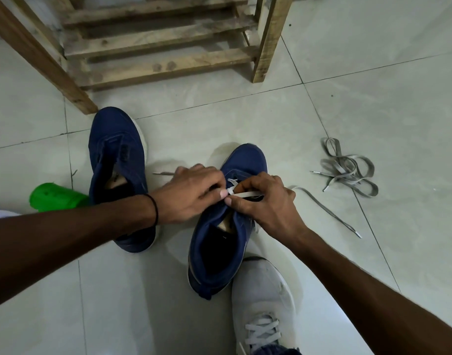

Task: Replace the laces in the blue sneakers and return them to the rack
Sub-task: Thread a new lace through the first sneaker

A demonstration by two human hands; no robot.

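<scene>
Two blue sneakers stand on the tiled floor. The left sneaker (pixel 117 160) has no lace. Over the right sneaker (pixel 219 242) my left hand (pixel 194 193) and my right hand (pixel 266 201) meet at the eyelets. Both pinch a pale grey lace (pixel 245 193) there. One end of this lace trails right across the floor (pixel 327 211); its other tip (pixel 163 173) pokes out left of my left hand. The wooden rack (pixel 158 47) stands beyond the shoes, its slats bare.
A loose heap of grey lace (pixel 348 170) lies on the floor to the right. A green plastic object (pixel 55 197) sits at the left by my forearm. My foot in a white sneaker (pixel 263 303) rests beside the right blue sneaker's heel.
</scene>
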